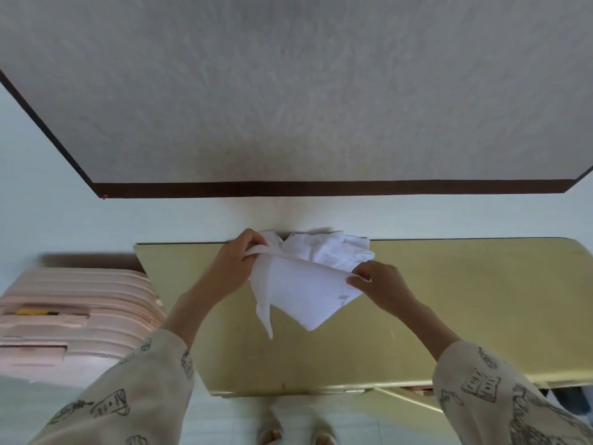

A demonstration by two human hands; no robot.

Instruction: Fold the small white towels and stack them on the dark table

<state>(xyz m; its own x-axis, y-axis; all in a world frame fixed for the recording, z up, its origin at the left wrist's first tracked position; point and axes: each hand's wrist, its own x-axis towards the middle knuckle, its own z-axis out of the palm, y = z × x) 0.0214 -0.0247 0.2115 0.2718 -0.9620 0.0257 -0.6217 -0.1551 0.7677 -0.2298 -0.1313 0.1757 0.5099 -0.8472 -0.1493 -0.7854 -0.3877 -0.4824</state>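
Observation:
A small white towel hangs above the table, stretched between both hands with one corner pointing down. My left hand pinches its upper left corner. My right hand pinches the right corner. Behind the held towel, a crumpled heap of white towels lies at the table's far edge against the wall. The table top looks olive-gold in this light.
A pink ribbed suitcase stands to the left of the table. A pale wall with a dark trim band rises right behind the table. My feet show on the tiled floor below the table's near edge.

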